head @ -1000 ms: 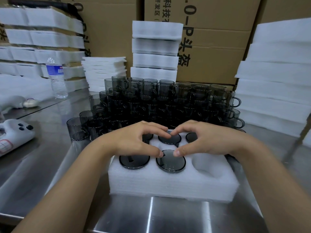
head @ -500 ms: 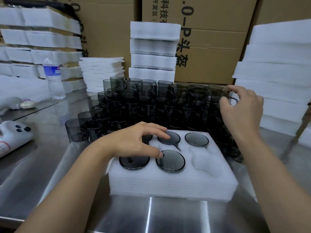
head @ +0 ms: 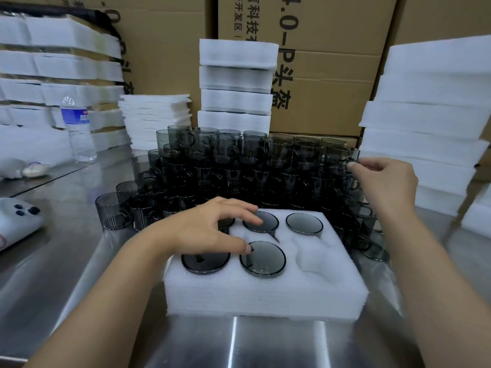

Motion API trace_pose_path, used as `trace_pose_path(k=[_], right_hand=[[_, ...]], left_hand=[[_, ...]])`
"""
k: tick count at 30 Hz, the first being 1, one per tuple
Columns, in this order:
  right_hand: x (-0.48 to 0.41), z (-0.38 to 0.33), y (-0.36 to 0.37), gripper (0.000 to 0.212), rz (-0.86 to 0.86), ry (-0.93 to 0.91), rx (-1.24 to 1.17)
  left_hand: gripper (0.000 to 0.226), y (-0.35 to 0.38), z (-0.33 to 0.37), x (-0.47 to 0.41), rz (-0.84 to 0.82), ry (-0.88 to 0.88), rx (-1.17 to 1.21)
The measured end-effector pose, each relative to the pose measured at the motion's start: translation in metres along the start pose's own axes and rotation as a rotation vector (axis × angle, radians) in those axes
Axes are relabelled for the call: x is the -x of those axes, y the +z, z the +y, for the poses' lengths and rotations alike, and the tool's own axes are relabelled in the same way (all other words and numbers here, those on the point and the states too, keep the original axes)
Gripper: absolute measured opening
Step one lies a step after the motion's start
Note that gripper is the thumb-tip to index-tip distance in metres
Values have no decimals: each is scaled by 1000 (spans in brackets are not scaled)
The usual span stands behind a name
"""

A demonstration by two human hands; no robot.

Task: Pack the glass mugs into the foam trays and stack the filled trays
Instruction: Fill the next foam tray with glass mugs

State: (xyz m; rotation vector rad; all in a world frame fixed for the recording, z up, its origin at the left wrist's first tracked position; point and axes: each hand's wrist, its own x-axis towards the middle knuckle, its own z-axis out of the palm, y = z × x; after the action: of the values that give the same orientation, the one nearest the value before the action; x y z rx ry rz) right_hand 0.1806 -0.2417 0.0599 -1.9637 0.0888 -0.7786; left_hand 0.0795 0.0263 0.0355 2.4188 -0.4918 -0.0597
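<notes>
Glass mugs (head: pixel 239 168): standing stacked in a dark, tiered pile on the steel table (head: pixel 66 274), just behind the foam tray (head: pixel 265 296).
Tray: lying at the near middle of the table, with five mugs sitting base-up in its pockets and the front right pocket (head: pixel 316 258) showing bare foam.
Left hand (head: pixel 212 229): resting over the tray's back left part, fingers spread and lightly bent. One fingertip is touching the back middle mug (head: pixel 265 221) and the thumb is touching the front middle mug (head: pixel 263 261). It is gripping nothing.
Right hand (head: pixel 388 181): reaching to the pile's right end, thumb and forefinger pinching the end mug (head: pixel 342 155) of the top row. Whether by rim or handle, I cannot tell.
Foam stacks: white trays standing piled behind the mugs (head: pixel 236 83), at the right (head: pixel 430 115) and at the left (head: pixel 61 75).
Water bottle (head: pixel 77 128): standing upright at the far left of the table.
Cardboard boxes (head: pixel 332 62): filling the background.
</notes>
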Motion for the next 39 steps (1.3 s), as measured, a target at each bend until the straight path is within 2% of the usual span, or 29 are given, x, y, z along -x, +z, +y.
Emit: trace_pose_path(k=[5, 11, 16, 19, 21, 25, 27, 30, 34, 39], right_hand=[[0, 2, 2, 30, -9, 25, -45], [1, -4, 0, 23, 94, -49, -73], [4, -16, -6, 17, 102, -66, -256], [10, -23, -5, 3, -26, -53, -462], [17, -28, 0, 7, -169, -61, -525], [31, -30, 14, 14, -484, -111, -490], [37, -30, 19, 13, -579, -138, -481], [44, -30, 24, 12, -656, -170, -479], [50, -31, 28, 13, -716, -144, -508], [53, -30, 32, 15, -750, -76, -538]], left_hand=[[44, 0, 1, 0, 4, 3, 1], [44, 0, 0, 0, 1, 1, -1], [44, 1, 0, 0, 3, 12, -5], [44, 0, -2, 0, 0, 17, 4], [43, 0, -2, 0, 19, 18, 24], [38, 1, 1, 0, 209, 22, 175], [46, 2, 3, -1, 325, 32, 270], [62, 2, 5, -2, 462, 47, 335], [56, 3, 6, -2, 515, 79, 350], [61, 3, 3, -5, 540, 76, 439]])
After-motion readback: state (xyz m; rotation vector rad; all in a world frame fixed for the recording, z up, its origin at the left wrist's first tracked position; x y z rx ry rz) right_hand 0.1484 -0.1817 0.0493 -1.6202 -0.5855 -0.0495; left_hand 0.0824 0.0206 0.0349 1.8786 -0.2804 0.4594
